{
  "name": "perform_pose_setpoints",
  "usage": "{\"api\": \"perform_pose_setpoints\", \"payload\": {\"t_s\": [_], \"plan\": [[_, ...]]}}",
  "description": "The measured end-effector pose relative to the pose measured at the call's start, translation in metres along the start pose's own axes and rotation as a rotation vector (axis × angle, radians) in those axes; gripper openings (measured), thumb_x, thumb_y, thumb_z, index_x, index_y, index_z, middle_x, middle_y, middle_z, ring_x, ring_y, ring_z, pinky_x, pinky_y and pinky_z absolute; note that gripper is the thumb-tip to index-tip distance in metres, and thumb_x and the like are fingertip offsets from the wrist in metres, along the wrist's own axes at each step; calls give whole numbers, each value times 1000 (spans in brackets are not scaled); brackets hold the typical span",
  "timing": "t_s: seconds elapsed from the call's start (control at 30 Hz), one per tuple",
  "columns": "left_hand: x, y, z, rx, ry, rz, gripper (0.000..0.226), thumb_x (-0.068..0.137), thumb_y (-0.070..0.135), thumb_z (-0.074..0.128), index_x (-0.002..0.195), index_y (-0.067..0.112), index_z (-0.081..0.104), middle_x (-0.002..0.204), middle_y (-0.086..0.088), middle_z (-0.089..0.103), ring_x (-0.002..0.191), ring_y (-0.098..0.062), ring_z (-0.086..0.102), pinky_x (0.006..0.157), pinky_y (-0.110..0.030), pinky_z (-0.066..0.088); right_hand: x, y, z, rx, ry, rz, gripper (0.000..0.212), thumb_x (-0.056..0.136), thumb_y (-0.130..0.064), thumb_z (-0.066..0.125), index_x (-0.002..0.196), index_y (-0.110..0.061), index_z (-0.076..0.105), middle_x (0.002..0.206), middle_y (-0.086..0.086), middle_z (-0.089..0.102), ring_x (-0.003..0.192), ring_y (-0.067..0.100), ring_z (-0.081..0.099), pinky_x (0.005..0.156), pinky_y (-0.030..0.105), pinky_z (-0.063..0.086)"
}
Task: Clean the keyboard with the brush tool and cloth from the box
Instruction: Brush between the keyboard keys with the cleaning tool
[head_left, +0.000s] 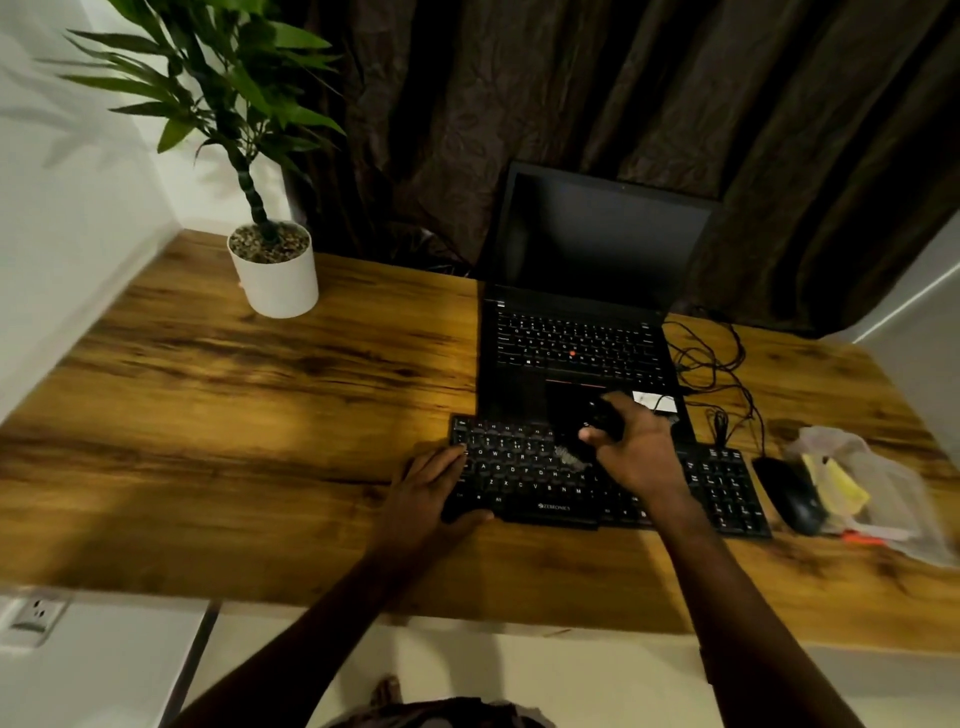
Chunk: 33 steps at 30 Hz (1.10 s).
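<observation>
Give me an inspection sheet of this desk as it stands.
Surface: wooden desk, dark grain.
Job's things: keyboard near the front edge; brush over its middle keys; cloth and box not made out.
Clutter: open laptop, screen dark, behind the keyboard; mouse and plastic bag with yellow contents to the right.
Hands: left hand rests on the keyboard's left end; right hand grips the brush.
Cables: black cables tangled right of the laptop.
Surroundings: potted plant, curtain, wall socket.
</observation>
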<state>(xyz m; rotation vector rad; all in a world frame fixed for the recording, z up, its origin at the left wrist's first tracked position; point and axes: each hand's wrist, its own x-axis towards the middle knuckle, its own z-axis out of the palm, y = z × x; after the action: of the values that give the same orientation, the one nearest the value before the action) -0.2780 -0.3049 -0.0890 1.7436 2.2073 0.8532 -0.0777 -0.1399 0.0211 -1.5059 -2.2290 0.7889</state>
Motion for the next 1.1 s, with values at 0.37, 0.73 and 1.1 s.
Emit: {"api": "perform_pose_setpoints", "payload": {"t_s": [0.37,0.73,1.1], "plan": [[0,-2,7,18,66,35,97,82,86,26,143,15,52,149,-1,49,133,-13,25,110,-39,26,-10,-3,14,138,-208,-92,31,84,-18,78,107,-34,64,101,-9,70,91,6,68,79,23,57],[-1,-2,7,56,60,45,90,82,79,41,144,15,50,149,-1,48,134,-16,28,110,-37,24,4,-24,15,150,-272,-186,33,89,-11,72,116,-25,60,93,-23,53,81,-7,55,61,-1,43],[-1,-1,6,48,97,43,81,81,71,51,136,11,59,139,-4,59,124,-16,36,101,-46,45,23,-24,43,160,-35,-280,30,90,-12,70,117,-22,61,96,-2,67,85,3,65,64,10,53]]}}
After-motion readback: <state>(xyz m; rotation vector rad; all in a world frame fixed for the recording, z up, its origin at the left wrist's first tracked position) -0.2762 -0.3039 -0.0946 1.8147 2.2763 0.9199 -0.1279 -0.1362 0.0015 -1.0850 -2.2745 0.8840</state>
